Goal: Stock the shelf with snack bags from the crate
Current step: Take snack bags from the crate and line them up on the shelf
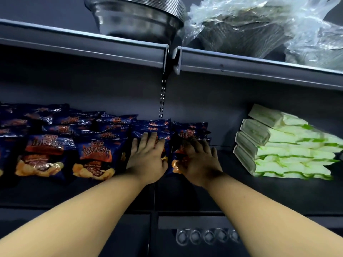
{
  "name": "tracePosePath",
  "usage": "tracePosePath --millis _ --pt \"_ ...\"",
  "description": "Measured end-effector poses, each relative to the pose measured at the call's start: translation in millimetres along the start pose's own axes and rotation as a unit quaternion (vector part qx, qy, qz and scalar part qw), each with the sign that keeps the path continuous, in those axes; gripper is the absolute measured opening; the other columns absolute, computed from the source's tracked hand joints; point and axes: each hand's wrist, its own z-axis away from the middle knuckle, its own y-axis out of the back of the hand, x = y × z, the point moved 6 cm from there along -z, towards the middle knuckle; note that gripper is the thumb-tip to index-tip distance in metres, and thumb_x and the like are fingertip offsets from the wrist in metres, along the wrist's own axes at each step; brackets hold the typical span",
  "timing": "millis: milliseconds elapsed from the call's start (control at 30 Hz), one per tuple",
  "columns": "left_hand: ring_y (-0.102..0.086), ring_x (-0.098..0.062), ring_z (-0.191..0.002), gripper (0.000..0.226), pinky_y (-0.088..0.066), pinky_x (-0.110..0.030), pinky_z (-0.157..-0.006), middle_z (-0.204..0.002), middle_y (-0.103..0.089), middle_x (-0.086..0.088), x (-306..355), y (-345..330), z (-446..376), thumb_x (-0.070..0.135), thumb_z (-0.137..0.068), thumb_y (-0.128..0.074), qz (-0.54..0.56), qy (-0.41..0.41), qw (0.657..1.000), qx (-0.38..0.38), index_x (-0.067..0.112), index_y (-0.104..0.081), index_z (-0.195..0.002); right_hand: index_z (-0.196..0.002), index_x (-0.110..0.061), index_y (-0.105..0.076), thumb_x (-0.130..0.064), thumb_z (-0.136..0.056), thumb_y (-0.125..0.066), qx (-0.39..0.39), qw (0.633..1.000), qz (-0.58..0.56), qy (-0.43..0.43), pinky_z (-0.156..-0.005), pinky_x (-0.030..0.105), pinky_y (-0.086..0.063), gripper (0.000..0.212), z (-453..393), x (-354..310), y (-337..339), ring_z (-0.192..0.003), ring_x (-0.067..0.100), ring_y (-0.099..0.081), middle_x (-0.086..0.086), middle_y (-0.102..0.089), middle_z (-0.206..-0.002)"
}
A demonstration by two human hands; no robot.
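The snack bags (pixel 96 156) are dark blue and glossy, with orange-red lettering and golden chips printed low on the front. They lie in overlapping rows on the dark shelf (pixel 241 193), front ones leaning back on those behind, filling its left and middle.

My left hand (pixel 148 160) rests flat on one bag (pixel 148 130) at the right end of the rows, fingers straight and a little spread. My right hand (pixel 196 162) lies on the next bag (pixel 189 132) just beside it, fingers slightly bent over its top; whether they clasp it I cannot tell, as the hand covers the bag there.

Well to the right on the same shelf sits a stack of white-and-green packs (pixel 278 145). Above, on the upper shelf (pixel 92 45), stand nested steel bowls (pixel 141 21) and, beside them, something wrapped in clear plastic (pixel 259 26). A slotted upright (pixel 162 93) runs down the back wall between the shelves.
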Motion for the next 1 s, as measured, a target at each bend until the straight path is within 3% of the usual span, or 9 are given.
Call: tracePosePath --millis 533,633,733,933,1000 --pt "0.031 -0.028 -0.141 0.062 0.026 -0.053 -0.106 -0.158 0.024 -0.002 -6 -56 -47 0.054 -0.099 -0.014 -0.049 0.038 0.998 -0.015 0.033 0.012 -0.151 -0.153 -0.031 0.008 -0.067 -0.093 -0.027 0.025 0.999 0.031 0.015 -0.116 0.055 0.010 0.078 -49 22 -40 -0.144 0.032 0.023 0.005 0.023 -0.159" --pt "0.032 -0.028 -0.140 0.062 0.026 -0.054 -0.107 -0.158 0.024 -0.002 -8 -62 -53 0.055 -0.097 -0.010 -0.060 0.032 0.998 -0.007 0.033 0.015 -0.150 -0.153 -0.033 0.010 -0.073 -0.083 -0.012 0.040 0.998 0.033 0.021 -0.114 0.053 0.012 0.083 -57 27 -49 -0.145 0.032 0.022 0.004 0.022 -0.159" --pt "0.030 -0.028 -0.141 0.066 0.026 -0.055 -0.107 -0.159 0.023 -0.001 -9 -65 -57 0.056 -0.092 -0.005 -0.063 0.031 0.997 -0.009 0.033 0.015 -0.150 -0.152 -0.034 0.008 -0.074 -0.074 -0.004 0.049 0.998 0.023 0.025 -0.114 0.051 0.012 0.089 -62 30 -55 -0.146 0.031 0.021 0.003 0.019 -0.160" --pt "0.024 -0.027 -0.144 0.060 0.024 -0.053 -0.109 -0.161 0.015 0.000 -7 -58 -53 0.053 -0.099 -0.014 -0.040 0.032 0.999 -0.002 0.034 0.006 -0.152 -0.152 -0.035 0.010 -0.072 -0.086 -0.018 0.038 0.998 0.034 0.026 -0.113 0.050 0.015 0.081 -57 30 -49 -0.145 0.029 0.022 0.001 0.021 -0.160" --pt "0.023 -0.026 -0.144 0.059 0.026 -0.052 -0.107 -0.161 0.013 0.000 -6 -55 -51 0.052 -0.098 -0.006 -0.043 0.029 0.999 0.009 0.034 0.003 -0.153 -0.152 -0.035 0.007 -0.072 -0.081 -0.009 0.057 0.997 0.035 0.031 -0.113 0.049 0.016 0.082 -56 27 -44 -0.146 0.028 0.021 0.000 0.018 -0.160"
